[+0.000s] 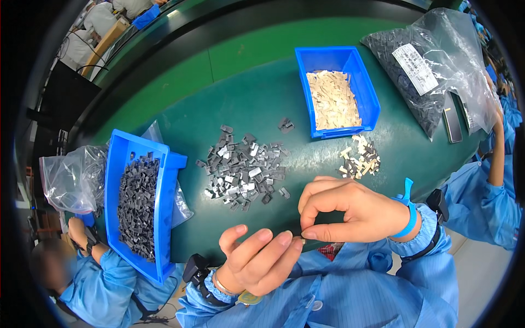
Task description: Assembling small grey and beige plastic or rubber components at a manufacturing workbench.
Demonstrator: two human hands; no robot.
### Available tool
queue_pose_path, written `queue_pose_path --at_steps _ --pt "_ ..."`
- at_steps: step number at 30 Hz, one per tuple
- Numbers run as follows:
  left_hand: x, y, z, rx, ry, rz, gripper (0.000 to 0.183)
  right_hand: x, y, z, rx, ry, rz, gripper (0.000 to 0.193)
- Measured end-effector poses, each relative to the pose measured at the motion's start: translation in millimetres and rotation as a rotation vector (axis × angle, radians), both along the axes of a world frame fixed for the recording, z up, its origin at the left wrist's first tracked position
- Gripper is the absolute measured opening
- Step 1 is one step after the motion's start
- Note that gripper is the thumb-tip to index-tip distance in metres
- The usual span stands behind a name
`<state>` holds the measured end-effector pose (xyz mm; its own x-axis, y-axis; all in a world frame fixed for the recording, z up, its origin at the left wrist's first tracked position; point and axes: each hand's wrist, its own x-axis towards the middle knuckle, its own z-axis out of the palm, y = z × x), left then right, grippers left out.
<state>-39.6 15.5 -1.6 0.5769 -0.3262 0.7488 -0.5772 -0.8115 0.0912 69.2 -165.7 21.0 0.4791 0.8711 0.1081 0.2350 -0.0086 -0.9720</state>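
My right hand (pixel 355 210) is closed in a pinch, thumb against forefinger, in front of my body. A tiny pale piece (pixel 304 240) shows at those fingertips, too small to name. Against it come the fingertips of my left hand (pixel 260 262), back of the hand upward, fingers bent together and thumb hidden; what it grips is out of sight. Beyond my hands lies a loose pile of small dark grey plastic clips (pixel 246 172), some with light faces. Nearer my right hand is a small heap of cream and black pieces (pixel 361 158).
A blue bin (pixel 112 191) of black parts stands left, beside clear plastic bags (pixel 74 180). Another blue bin (pixel 372 109) holds cream strips. Far right are a big bag of dark parts (pixel 404 71) and a phone (pixel 452 120). Co-workers sit at both sides of the green table (pixel 229 98).
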Motion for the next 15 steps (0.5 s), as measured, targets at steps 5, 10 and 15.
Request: queue_pose_path --at_steps 5,10,15 --pt "19.3 1.7 -4.7 -0.094 0.153 0.066 0.034 -12.8 2.4 -6.6 -0.059 -0.275 -0.219 0.008" --pt "34.0 8.9 -5.7 -0.023 0.426 0.177 0.049 -13.7 2.7 -28.8 0.051 -0.284 -0.653 0.009" --pt "39.7 1.3 -14.5 0.052 0.441 0.237 0.035 -17.5 -6.0 -34.7 0.065 -0.178 -0.731 0.006"
